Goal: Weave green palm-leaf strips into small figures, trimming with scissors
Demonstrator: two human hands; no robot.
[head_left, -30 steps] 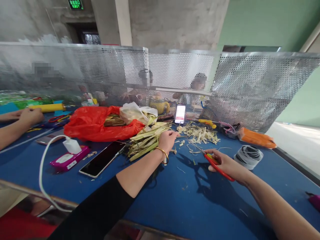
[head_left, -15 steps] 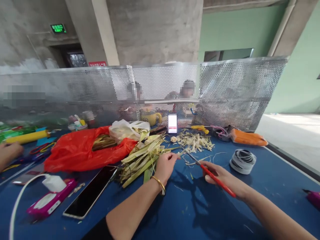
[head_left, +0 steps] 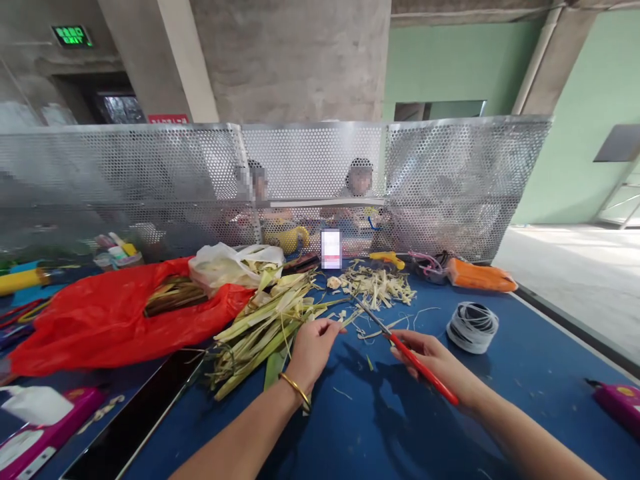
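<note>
My left hand, with a gold bangle on its wrist, is closed in a pinch on a thin pale-green husk strip. To its right, my right hand is wrapped round red-handled scissors, seen edge-on. Their thin metal blades point forward and left, just beyond the left fingertips. Whether the blades touch the strip I cannot tell. Beside my left hand lies a bundle of dry husk leaves. Ahead of the blades is a heap of cut husk scraps.
A roll of white cord stands at right, near an orange packet. On the left lie a red plastic bag, a black-screened phone and a purple power strip. A perforated metal screen closes the back; people sit behind it.
The view has turned right and shifted closer, so the table's things sit further left. Both hands keep their grips. Another person's hand at the far left has gone out of view.
</note>
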